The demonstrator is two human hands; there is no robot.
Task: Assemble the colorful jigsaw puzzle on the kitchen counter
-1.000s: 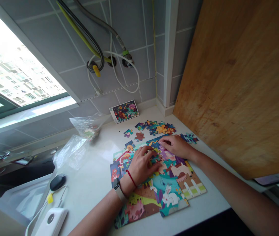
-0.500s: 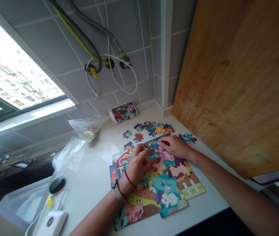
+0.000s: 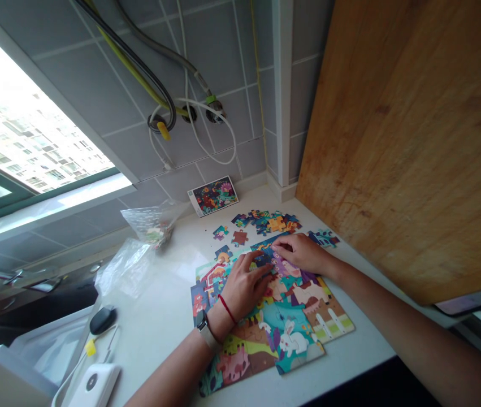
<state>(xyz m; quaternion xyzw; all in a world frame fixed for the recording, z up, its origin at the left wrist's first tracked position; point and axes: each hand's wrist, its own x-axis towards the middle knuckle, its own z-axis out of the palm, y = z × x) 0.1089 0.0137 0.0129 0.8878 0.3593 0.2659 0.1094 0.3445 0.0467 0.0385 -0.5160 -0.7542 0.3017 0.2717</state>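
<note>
A colourful jigsaw puzzle (image 3: 261, 345) of farm animals, partly joined, lies on the white counter. My left hand (image 3: 246, 285) rests over its middle, fingers stretched and apart, fingertips near the dark blue upper part. It wears a red cord and a watch. At the puzzle's upper right edge is my right hand (image 3: 302, 252), its fingers curled and the thumb side pressed together at a dark blue area. Whatever those fingertips may hold is hidden. Just above the puzzle's left part lies a loose puzzle piece (image 3: 223, 254) with an orange shape, and a brown piece (image 3: 239, 238) lies behind it.
Loose puzzle pieces (image 3: 268, 221) lie heaped behind the puzzle, with more pieces (image 3: 325, 238) beside the wooden board (image 3: 397, 141). A picture card (image 3: 213, 196) leans on the wall. Plastic bags (image 3: 128, 268), a black case (image 3: 103, 320) and a white power bank (image 3: 95, 385) lie left.
My left hand has slid slightly right over the puzzle, its fingers flatter and straighter. My right hand keeps its place at the upper edge. The view has shifted slightly.
</note>
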